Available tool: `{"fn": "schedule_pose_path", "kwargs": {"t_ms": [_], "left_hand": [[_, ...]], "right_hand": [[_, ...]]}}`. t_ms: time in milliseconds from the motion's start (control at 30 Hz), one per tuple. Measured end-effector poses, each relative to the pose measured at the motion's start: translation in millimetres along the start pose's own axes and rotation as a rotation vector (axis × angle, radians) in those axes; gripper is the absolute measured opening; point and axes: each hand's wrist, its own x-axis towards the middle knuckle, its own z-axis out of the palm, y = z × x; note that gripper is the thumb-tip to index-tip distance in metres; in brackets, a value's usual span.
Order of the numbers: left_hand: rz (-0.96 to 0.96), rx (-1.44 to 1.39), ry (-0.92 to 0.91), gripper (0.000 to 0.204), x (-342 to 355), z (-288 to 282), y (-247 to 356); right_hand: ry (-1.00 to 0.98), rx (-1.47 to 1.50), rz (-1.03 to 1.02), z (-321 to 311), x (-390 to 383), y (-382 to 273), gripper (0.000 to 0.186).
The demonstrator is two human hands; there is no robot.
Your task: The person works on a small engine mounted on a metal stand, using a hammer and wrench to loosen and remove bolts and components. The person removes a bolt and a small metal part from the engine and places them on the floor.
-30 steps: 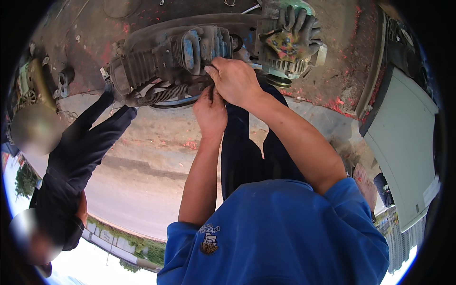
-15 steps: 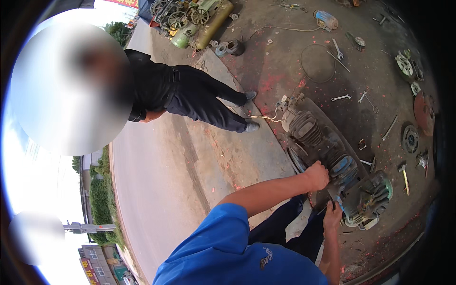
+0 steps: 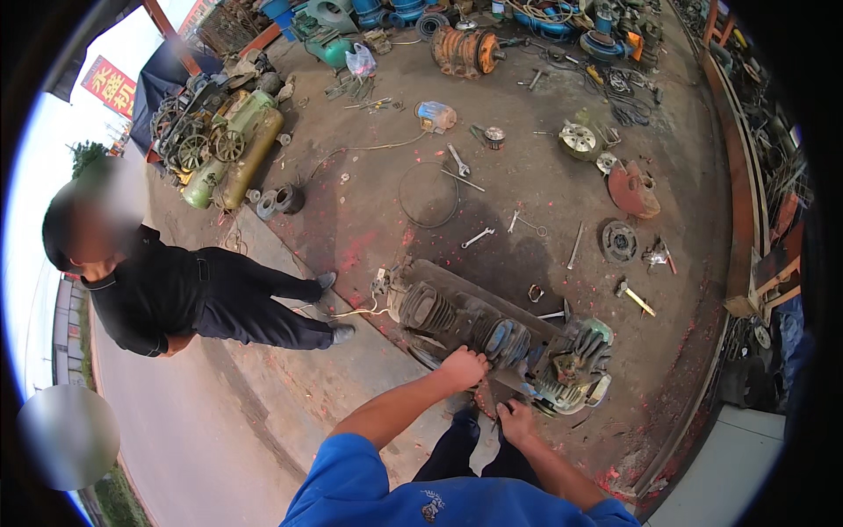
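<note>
My left hand (image 3: 463,370) is closed beside the blue-streaked finned cylinder (image 3: 499,341) of a grimy compressor, gripping something I cannot make out. Below and to its right, my right hand (image 3: 515,418) has its fingers closed near the compressor's front edge, on something thin and dark that is too small to name. A second ribbed cylinder (image 3: 426,307) is at the left end of the machine. Its right end holds a pale green finned housing (image 3: 597,334) with dark work gloves (image 3: 575,360) lying on top.
A person in black (image 3: 237,290) stands at my left by the road (image 3: 140,404). Loose wrenches (image 3: 479,237), a hammer (image 3: 634,297), flywheels (image 3: 619,240) and a small motor (image 3: 435,117) lie on the stained floor. Machinery piles (image 3: 224,145) and a rail (image 3: 742,176) edge the yard.
My hands, close together a second ago, are now apart, the right one lower and further right. The view has swung, now showing more of the yard and the person at left.
</note>
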Motion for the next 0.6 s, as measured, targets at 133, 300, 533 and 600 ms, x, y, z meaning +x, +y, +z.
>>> {"fn": "schedule_pose_path", "kwargs": {"t_ms": [133,300,533,600], "left_hand": [[-0.018,-0.059,-0.205,0.023,9,-12,0],[-0.032,-0.081,-0.187,0.021,9,3,4],[0.123,0.057,0.126,0.019,-6,1,0],[0.147,0.039,0.193,0.018,-8,-2,-2]], "right_hand": [[0.004,-0.011,0.036,-5,-4,-4,0.034],[0.037,-0.043,0.039,-6,-5,1,0.034],[-0.007,0.038,0.074,6,4,-2,0.034],[0.060,0.031,0.029,10,6,-4,0.034]]}}
